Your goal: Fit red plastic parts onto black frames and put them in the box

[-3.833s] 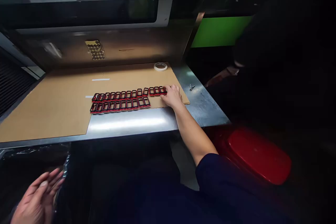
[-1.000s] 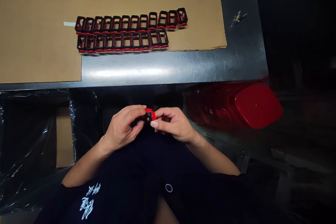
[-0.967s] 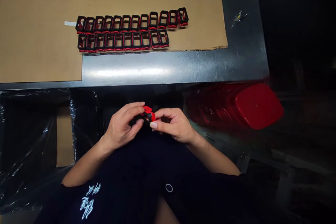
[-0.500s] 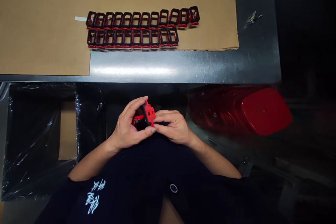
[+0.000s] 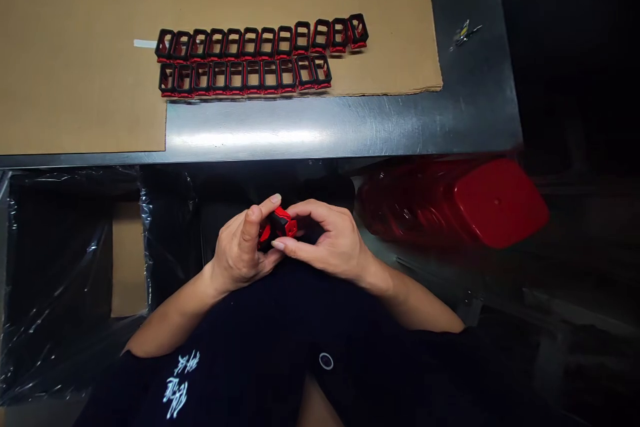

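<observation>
A small red and black plastic frame is held between both hands, in front of my body and below the table edge. My left hand grips it from the left, with one finger raised. From the right, the thumb and fingers of my right hand pinch its near side. The fingers hide much of the part. On the table, similar red and black frames stand in two rows, the back row reaching farther to the right.
The rows stand on a cardboard sheet on a metal table. Small metal pieces lie at the table's right. Red plastic stools or bins stand below on the right. A box lined with clear plastic film is at lower left.
Between my hands the red and black frame has been turned, and its flat red face no longer shows. One left finger has lifted. The whole view has shifted slightly.
</observation>
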Demonstrator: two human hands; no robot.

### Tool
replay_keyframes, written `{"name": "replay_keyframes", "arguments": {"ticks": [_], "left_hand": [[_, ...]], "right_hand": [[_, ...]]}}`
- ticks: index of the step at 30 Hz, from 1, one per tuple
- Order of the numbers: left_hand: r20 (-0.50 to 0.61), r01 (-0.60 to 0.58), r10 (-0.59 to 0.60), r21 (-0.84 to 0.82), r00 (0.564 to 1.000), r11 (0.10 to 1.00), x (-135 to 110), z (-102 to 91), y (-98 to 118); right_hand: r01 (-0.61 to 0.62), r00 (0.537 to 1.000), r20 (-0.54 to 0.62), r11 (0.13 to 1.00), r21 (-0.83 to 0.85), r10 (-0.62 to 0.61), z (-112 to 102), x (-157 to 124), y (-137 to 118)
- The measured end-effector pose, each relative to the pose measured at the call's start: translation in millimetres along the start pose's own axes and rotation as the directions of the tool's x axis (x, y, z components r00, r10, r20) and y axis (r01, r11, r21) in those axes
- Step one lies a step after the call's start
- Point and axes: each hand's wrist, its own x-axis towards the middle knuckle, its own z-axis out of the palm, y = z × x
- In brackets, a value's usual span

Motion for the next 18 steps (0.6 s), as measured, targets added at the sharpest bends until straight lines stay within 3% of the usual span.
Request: {"name": "replay_keyframes", "arguments": {"ticks": [3, 5, 9, 11, 14, 18], "left_hand": [[-0.010, -0.042, 0.043, 0.070, 0.999, 0.997, -4.0, -1.6, -2.9], [-0.013, -0.069, 0.071, 0.079, 0.997, 0.994, -6.8, -3.6, -4.6], [-0.003, -0.119, 0.119, 0.008, 0.993, 0.993, -8.6, -7.5, -6.0], [-0.003, -0.104, 0.104, -0.081, 0.995, 0.991, -5.8, -8.5, -4.7], [0.015, -0.077, 0.082, -0.215, 0.996, 0.974, 2.7, -9.3, -0.6], [0.035, 0.022, -0.012, -0.292, 0.999, 0.956, 12.2, -9.0, 6.3]], "right_hand": [[0.088, 0.996, 0.002, 0.996, -0.030, -0.088, 3.2, 1.0, 1.3], [0.077, 0.997, 0.025, 0.997, 0.032, -0.078, 1.9, -0.2, 5.4], [-0.123, 0.989, 0.111, 0.946, 0.300, 0.094, -1.0, -4.7, 15.5], [-0.308, 0.950, 0.203, 0.823, 0.477, 0.238, -0.5, -6.2, 21.1], [-0.524, 0.852, 0.371, 0.575, 0.629, 0.371, 1.9, -6.6, 30.8], [-0.630, 0.770, 0.501, 0.353, 0.691, 0.395, 5.4, -7.3, 42.8]]}}
